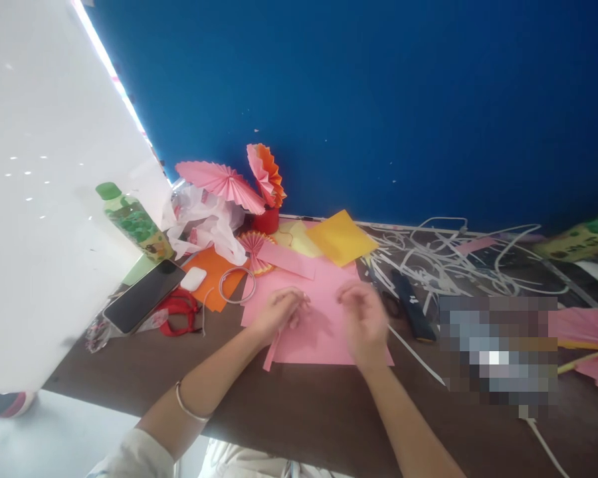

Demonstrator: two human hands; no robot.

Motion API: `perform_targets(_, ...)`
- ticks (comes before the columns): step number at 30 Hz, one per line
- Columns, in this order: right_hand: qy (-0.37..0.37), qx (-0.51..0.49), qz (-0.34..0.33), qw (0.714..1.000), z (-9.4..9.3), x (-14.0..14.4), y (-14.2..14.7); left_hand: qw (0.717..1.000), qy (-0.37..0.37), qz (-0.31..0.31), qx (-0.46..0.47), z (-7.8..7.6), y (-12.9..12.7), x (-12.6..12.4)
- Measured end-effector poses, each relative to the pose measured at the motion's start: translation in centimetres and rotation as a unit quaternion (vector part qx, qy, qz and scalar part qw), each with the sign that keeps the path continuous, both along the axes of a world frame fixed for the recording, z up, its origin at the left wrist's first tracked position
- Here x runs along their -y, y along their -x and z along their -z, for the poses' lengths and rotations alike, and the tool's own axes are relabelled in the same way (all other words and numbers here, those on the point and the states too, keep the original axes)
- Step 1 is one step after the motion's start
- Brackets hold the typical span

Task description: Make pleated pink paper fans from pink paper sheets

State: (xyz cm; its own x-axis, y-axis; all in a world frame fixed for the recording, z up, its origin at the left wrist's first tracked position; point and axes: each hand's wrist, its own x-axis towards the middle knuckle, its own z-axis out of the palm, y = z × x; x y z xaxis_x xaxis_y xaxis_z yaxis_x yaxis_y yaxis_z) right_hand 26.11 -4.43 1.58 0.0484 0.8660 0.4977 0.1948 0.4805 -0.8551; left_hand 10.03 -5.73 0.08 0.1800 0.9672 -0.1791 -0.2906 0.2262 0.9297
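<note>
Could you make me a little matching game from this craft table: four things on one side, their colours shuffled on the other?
Things:
1. Scissor handles
2. Bottle cap
3. Phone
4. Square sheet by the wall

Colours:
A. Yellow
B. Black
C. Red
D. Green

Pairs: 1-C, 2-D, 3-B, 4-A

Desk was a mess: green-capped bottle (132, 222) stood far left, phone (144, 295) lay by red scissors (179, 312) and a white earbud case (193, 279). Pleated paper fans (219, 182) sat at the back, white paper strips (448, 259) piled right.
</note>
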Motion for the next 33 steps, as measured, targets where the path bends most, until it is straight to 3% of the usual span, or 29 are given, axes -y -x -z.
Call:
perform_targets(2,0.047,-0.074,0.1,0.991,-0.4,-1.1,-2.2,0.999,0.025,-0.01,0.039,0.1,0.3,-0.1)
perform_targets(4,0.12,-0.144,0.157,0.97,-0.6,-2.2,-4.6,0.998,0.031,0.009,0.056,0.1,0.3,0.0)
perform_targets(7,0.211,-0.255,0.078,0.94,-0.4,-3.1,-6.4,0.998,0.02,0.046,0.045,-0.1,-0.2,0.4)
perform_targets(10,0.256,-0.272,-0.03,0.927,0.4,-2.8,-4.8,0.999,0.0,0.05,0.01,-0.1,-0.7,0.7)
perform_targets(15,0.206,-0.134,-0.113,0.963,1.3,-0.4,-0.4,0.999,-0.007,0.03,-0.037,-0.2,-0.6,0.8)
perform_targets(20,0.105,0.037,-0.125,0.986,0.5,1.4,0.5,0.999,-0.022,-0.008,-0.045,-0.4,-0.4,0.9)
perform_targets(23,0.093,0.051,-0.126,0.986,0.5,1.5,0.5,0.997,-0.032,-0.034,-0.059,-0.4,-0.4,0.9)
perform_targets(30,0.145,-0.027,-0.17,0.974,1.9,1.2,0.8,0.992,-0.063,-0.057,-0.095,-0.1,-0.2,0.6)
perform_targets(33,0.133,0.003,-0.16,0.978,1.6,1.4,0.9,0.991,-0.057,-0.066,-0.102,0.1,-0.1,0.5)
